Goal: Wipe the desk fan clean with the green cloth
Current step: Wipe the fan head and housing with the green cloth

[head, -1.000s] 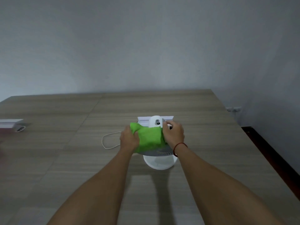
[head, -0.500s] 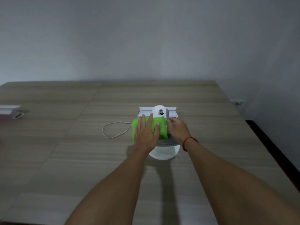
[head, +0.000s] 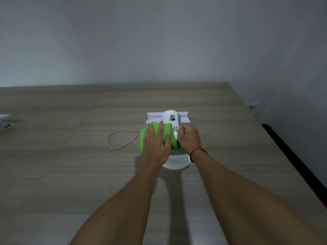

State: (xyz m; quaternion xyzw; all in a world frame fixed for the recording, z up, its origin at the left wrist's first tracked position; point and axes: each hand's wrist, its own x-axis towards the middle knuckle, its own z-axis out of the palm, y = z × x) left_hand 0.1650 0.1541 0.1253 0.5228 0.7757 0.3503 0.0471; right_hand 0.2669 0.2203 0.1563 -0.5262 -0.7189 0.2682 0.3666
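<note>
A small white desk fan [head: 170, 117] stands mid-table on a round white base [head: 177, 164], seen from above and behind. The green cloth [head: 165, 131] is draped over the top of its grille. My left hand [head: 156, 145] lies flat on the cloth with fingers spread, pressing it onto the fan. My right hand [head: 190, 138], with a red string at the wrist, grips the right side of the fan's grille. Most of the grille is hidden under the cloth and hands.
The fan's white cord [head: 120, 138] loops on the wooden table [head: 70, 174] to the left. A white box [head: 167, 115] lies just behind the fan. A white object [head: 4, 121] sits at the far left edge. The table's right edge [head: 283, 149] drops to a dark floor.
My left hand has shifted from the cloth's left edge onto its top and now lies flat there. The cloth has spread over the grille. The camera view has tilted down slightly.
</note>
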